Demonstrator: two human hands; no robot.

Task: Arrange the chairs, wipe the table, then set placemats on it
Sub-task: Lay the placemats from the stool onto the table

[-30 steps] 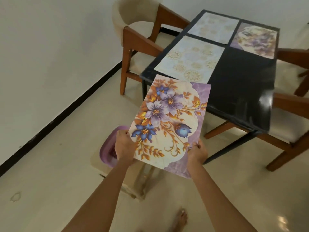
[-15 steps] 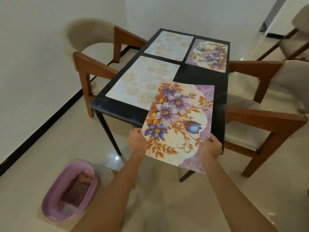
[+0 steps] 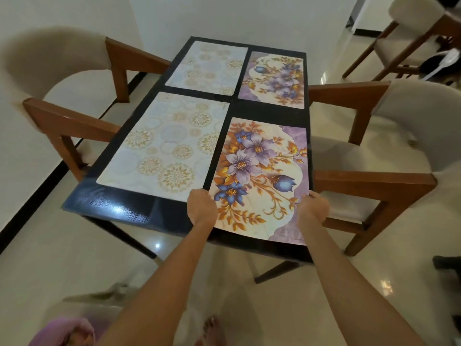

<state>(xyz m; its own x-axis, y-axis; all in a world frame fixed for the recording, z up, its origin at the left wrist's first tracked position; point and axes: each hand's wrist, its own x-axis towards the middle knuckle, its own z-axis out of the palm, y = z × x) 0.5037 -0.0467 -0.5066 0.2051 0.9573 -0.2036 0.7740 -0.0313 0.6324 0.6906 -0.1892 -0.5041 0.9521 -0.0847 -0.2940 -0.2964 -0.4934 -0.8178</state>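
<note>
Lower left corner of the frame: purple basin (image 3: 66,332) on the glossy cream tile floor (image 3: 62,258) — only its rim shows, blurred. White wall (image 3: 50,11) fills the upper left, with a black baseboard strip (image 3: 32,196) running diagonally along its foot. Upper right edge — a dark object with a white part (image 3: 442,63), too blurred to identify; a bare foot (image 3: 212,328) at bottom centre.

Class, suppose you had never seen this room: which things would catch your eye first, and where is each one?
The purple flowered placemat at the near right of the black table stands out first, gripped at its near corners by the left hand and the right hand. Three more placemats already lie there, a matching flowered one at the far right. Cushioned wooden chairs flank the table.
</note>
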